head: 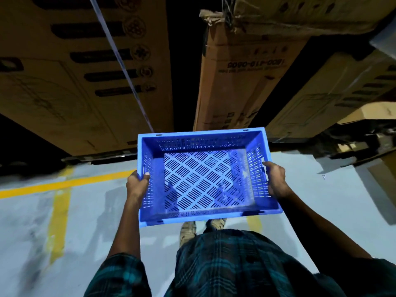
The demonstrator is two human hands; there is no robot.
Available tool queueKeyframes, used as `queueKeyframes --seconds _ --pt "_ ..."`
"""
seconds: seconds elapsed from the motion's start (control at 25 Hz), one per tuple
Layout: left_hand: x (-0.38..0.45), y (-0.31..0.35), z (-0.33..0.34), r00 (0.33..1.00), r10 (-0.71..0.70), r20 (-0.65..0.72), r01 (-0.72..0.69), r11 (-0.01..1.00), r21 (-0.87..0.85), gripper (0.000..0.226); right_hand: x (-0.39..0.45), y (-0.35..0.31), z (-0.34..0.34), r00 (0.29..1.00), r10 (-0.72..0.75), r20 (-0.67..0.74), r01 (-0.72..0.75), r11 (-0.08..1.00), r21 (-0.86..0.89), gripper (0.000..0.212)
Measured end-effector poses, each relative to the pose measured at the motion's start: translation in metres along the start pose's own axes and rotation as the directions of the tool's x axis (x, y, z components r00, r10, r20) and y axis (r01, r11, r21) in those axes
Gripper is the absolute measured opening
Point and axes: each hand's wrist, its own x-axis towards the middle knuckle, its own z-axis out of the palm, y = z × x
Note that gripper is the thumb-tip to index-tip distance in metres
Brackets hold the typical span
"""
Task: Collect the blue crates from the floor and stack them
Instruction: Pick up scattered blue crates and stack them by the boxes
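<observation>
An empty blue crate [203,176] with slotted walls and a diamond-patterned floor hangs level in front of me, well above the ground. My left hand [137,185] grips its left wall at the handle slot, thumb over the rim. My right hand [276,179] grips the right wall the same way. No other crate is in view. My shoes [188,230] show just below the crate's near edge.
Tall cardboard cartons [81,71] stand ahead on the left, with more cartons [240,73] ahead in the middle and right. A dark gap [184,61] runs between them. Yellow lines [60,185] mark the grey floor. Low dark pallets [351,151] lie at the right.
</observation>
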Motion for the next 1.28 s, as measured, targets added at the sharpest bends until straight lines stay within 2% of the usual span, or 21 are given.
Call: queueKeyframes --seconds 0.08,0.24,0.32,0.4,0.56,0.68,0.8,0.88,0.92,1.0,1.08,1.12,1.2,1.28 --pt "0.013 0.005 0.012 1.000 -0.023 0.001 0.023 1.000 0.002 0.020 0.018 -0.011 0.008 0.999 0.020 0.037 -0.019 0.999 -0.034 0.009" --pt "0.025 0.016 0.036 0.999 -0.049 0.010 0.049 0.999 -0.002 0.023 0.072 -0.016 0.008 0.992 0.094 0.080 -0.085 0.991 -0.106 0.026" --pt "0.027 0.016 0.041 0.998 -0.060 0.008 0.060 0.998 -0.003 0.023 0.076 -0.023 0.010 0.989 0.127 0.077 -0.114 0.982 -0.153 0.025" --pt "0.030 0.014 0.042 0.997 -0.077 0.007 0.077 0.997 -0.010 0.022 0.080 -0.031 0.017 0.990 0.118 0.073 -0.104 0.979 -0.175 0.019" --pt "0.043 0.018 0.041 0.996 -0.081 -0.025 0.081 0.997 -0.009 0.029 0.093 -0.040 0.034 0.993 0.072 0.094 -0.048 0.971 -0.234 0.038" --pt "0.057 0.026 0.041 0.998 -0.062 -0.006 0.062 0.998 0.030 0.034 0.101 -0.030 0.037 0.993 0.019 0.114 0.024 0.931 -0.365 0.029" --pt "0.050 0.028 0.032 0.999 -0.041 0.027 0.039 0.997 0.070 0.038 0.100 -0.022 0.024 0.994 0.021 0.108 0.031 0.887 -0.460 0.029" --pt "0.040 0.025 0.023 0.997 -0.039 0.064 0.033 0.994 0.100 0.032 0.083 -0.027 0.016 0.990 0.036 0.137 0.032 0.885 -0.465 0.013" --pt "0.035 0.023 0.019 0.995 -0.046 0.084 0.038 0.995 0.097 0.031 0.075 -0.030 0.013 0.980 0.046 0.194 0.049 0.887 -0.459 0.008" --pt "0.027 0.020 0.015 0.993 -0.048 0.112 0.037 0.994 0.098 0.031 0.072 -0.031 0.011 0.968 0.045 0.245 0.076 0.884 -0.461 0.014" --pt "0.027 0.024 0.015 0.992 -0.034 0.121 0.017 0.990 0.141 0.031 0.079 -0.033 0.014 0.981 0.012 0.194 0.081 0.882 -0.463 0.011" --pt "0.033 0.024 0.016 0.994 -0.031 0.107 0.013 0.986 0.165 0.030 0.091 -0.031 0.015 0.987 -0.019 0.159 0.092 0.880 -0.465 0.016" --pt "0.043 0.023 0.019 0.995 -0.039 0.095 0.018 0.976 0.219 0.025 0.125 -0.025 0.010 0.992 -0.050 0.119 0.104 0.857 -0.506 0.039" --pt "0.044 0.018 0.023 0.992 -0.060 0.111 0.029 0.965 0.262 0.025 0.147 -0.016 0.002 0.992 -0.041 0.116 0.097 0.836 -0.540 0.047"
